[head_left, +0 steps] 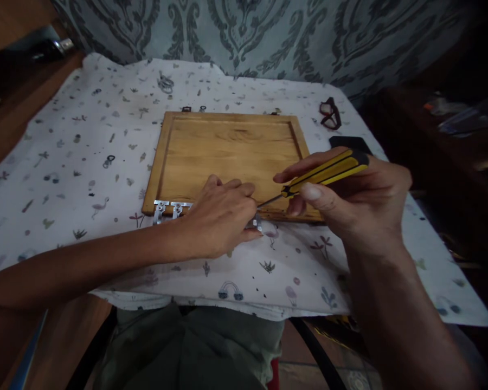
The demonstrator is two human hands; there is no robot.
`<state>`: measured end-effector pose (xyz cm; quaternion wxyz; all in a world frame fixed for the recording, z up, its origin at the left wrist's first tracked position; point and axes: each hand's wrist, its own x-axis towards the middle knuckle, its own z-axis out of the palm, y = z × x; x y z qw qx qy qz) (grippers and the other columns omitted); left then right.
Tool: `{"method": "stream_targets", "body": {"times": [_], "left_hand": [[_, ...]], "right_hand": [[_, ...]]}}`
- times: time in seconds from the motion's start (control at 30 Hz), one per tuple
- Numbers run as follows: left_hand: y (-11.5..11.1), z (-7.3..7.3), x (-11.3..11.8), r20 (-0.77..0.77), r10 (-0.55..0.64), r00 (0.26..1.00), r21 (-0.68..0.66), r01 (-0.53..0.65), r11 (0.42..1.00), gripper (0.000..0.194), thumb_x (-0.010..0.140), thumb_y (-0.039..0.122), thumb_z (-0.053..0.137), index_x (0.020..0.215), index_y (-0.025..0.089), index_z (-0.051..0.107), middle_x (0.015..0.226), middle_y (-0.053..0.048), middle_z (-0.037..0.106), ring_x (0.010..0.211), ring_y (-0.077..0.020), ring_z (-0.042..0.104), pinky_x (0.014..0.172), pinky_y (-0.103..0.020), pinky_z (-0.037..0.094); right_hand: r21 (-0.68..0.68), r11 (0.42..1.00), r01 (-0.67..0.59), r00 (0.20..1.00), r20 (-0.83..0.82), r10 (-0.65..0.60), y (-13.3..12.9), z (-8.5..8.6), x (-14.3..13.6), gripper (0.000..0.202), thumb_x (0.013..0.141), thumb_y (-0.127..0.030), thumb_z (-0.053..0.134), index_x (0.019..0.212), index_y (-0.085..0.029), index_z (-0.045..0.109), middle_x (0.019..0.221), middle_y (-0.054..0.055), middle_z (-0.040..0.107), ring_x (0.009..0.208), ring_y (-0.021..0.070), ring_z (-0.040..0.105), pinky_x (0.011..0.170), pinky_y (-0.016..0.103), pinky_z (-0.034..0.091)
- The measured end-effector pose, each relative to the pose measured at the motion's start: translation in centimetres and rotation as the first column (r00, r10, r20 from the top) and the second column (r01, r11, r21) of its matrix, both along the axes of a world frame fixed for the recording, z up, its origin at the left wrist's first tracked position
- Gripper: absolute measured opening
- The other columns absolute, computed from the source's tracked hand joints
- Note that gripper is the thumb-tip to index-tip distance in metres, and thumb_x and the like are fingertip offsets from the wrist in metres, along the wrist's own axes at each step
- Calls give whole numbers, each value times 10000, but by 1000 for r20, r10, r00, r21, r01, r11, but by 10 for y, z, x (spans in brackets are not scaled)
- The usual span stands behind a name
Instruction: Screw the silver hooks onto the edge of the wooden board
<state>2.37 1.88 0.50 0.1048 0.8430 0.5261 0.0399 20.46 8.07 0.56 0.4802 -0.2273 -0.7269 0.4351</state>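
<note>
A shallow wooden panel with a raised frame (pixel 231 151) lies flat on the cloth-covered table. My left hand (pixel 223 214) is closed over its near edge, fingers curled and thumb below. A shiny metal bracket (pixel 257 221) shows partly at those fingertips; the rest is hidden. Left of that hand, two more metal brackets, one (pixel 160 210) and another (pixel 177 208), sit along the same edge. My right hand (pixel 361 195) grips a yellow and black screwdriver (pixel 321 172). Its shaft slants down left, and the tip is beside my left fingertips, where its exact contact is hidden.
A white patterned cloth (pixel 85 135) covers the table. Dark-framed glasses (pixel 330 114) and a black flat object (pixel 350 144) lie beyond the panel on the right. Patterned wallpaper (pixel 244 35) rises behind the table. A dark shelf with items (pixel 451 108) stands right.
</note>
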Motion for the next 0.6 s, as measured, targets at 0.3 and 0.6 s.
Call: {"method": "stream_targets", "body": {"times": [0.3, 0.6], "left_hand": [[0, -1, -1, 9, -12, 1000, 9, 12, 1000, 322, 907, 467, 650, 914, 149, 699, 1070, -78, 665, 1046, -274, 597, 807, -401, 348], [-1, -2, 0, 26, -7, 1000, 21, 6, 1000, 325, 903, 463, 656, 871, 142, 701, 977, -76, 648, 971, -251, 605, 794, -390, 343]], "right_hand": [[19, 996, 90, 995, -36, -89, -2, 0, -7, 138, 669, -285, 900, 751, -294, 790, 671, -37, 710, 401, 111, 558, 299, 257, 418], [0, 1000, 3, 1000, 1, -3, 0, -2, 2, 145, 805, -324, 798, 950, -330, 799, 901, 1, 781, 451, 128, 582, 344, 287, 429]]}}
